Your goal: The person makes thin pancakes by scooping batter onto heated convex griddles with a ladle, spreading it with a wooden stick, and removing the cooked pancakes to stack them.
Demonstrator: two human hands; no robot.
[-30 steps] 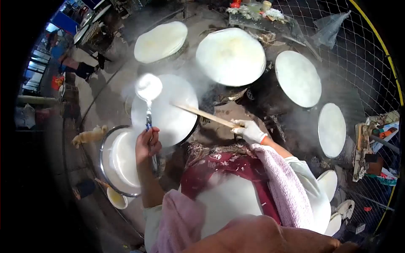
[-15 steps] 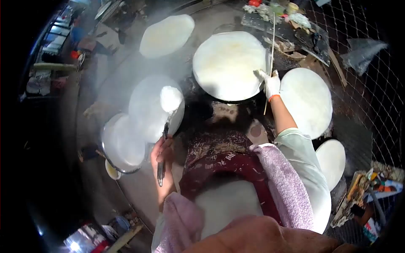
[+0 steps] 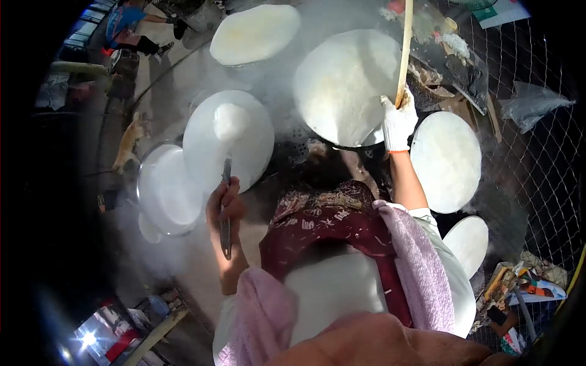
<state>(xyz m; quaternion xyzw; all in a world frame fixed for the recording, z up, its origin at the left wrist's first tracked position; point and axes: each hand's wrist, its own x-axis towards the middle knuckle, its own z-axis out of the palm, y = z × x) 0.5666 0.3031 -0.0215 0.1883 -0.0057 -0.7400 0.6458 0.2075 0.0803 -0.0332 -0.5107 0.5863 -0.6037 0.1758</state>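
Observation:
My bare left hand point(image 3: 226, 206) is closed round the dark handle of a ladle point(image 3: 226, 219). The ladle's white-coated bowl lies over a round white disc point(image 3: 198, 137) at the left. Beside that disc stands a metal-rimmed pot point(image 3: 171, 192) of white liquid, partly veiled by steam. My right hand point(image 3: 400, 122), in a white glove with an orange cuff, is wrapped round a long wooden stick point(image 3: 405, 49) that points up and away. It is at the right edge of a large round white sheet point(image 3: 342, 85), whose lower right edge looks lifted.
More round white discs lie at the top point(image 3: 256, 35), right point(image 3: 447, 161) and lower right point(image 3: 467, 244). Wire mesh point(image 3: 537, 140) borders the right side. Scraps clutter a board at the upper right. A dog point(image 3: 129, 143) and a person point(image 3: 131, 27) are at the left. Steam drifts across.
My right hand has moved from the left disc across to the large sheet, turning the stick upward. My left hand has lowered slightly, still holding the ladle. The view has shifted.

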